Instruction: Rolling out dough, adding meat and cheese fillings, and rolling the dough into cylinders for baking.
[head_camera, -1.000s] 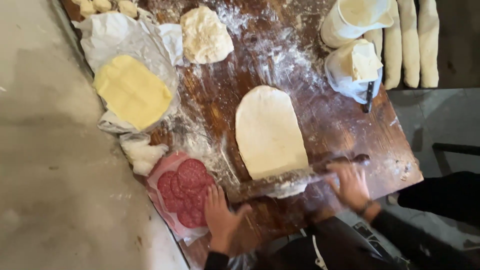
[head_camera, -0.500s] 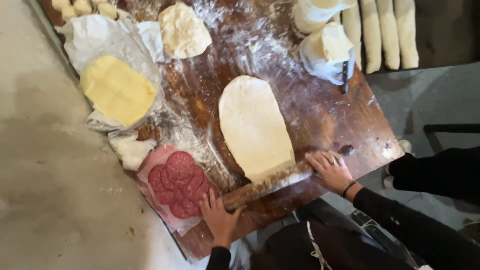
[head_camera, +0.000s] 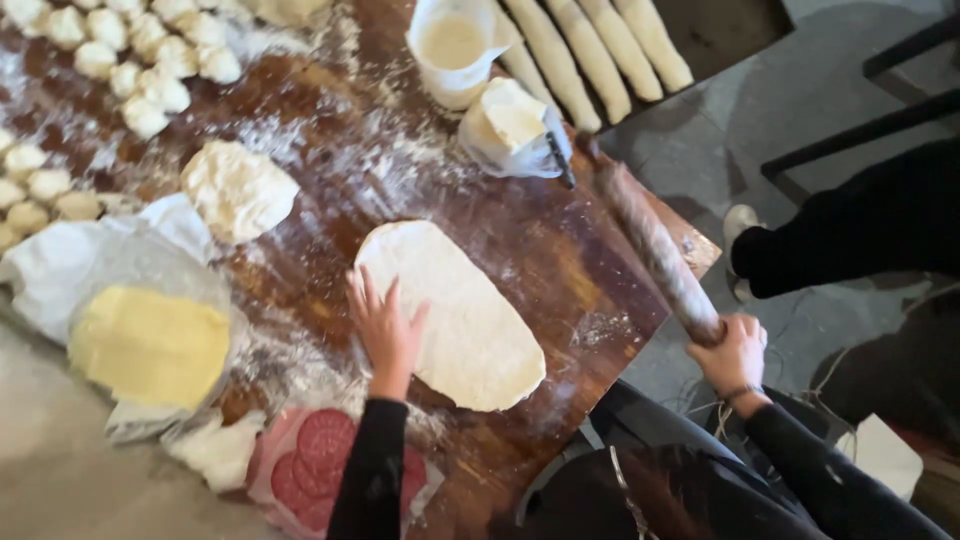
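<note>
Dough (head_camera: 460, 320) lay rolled flat mid-desk (head_camera: 560, 260), floury all over. Left hand (head_camera: 385, 325) pressed open on its left edge, fingers spread. Right hand (head_camera: 735, 352) clamped round the rolling pin (head_camera: 655, 250), lifted off the dough, out over the desk's right edge. Salami (head_camera: 320, 460) near the left sleeve.

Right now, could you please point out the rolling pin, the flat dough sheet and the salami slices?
rolling pin (head_camera: 655, 250), head view, middle of its floury barrel.
flat dough sheet (head_camera: 465, 320), head view, bare centre of the sheet.
salami slices (head_camera: 322, 440), head view, the topmost red slice.
</note>
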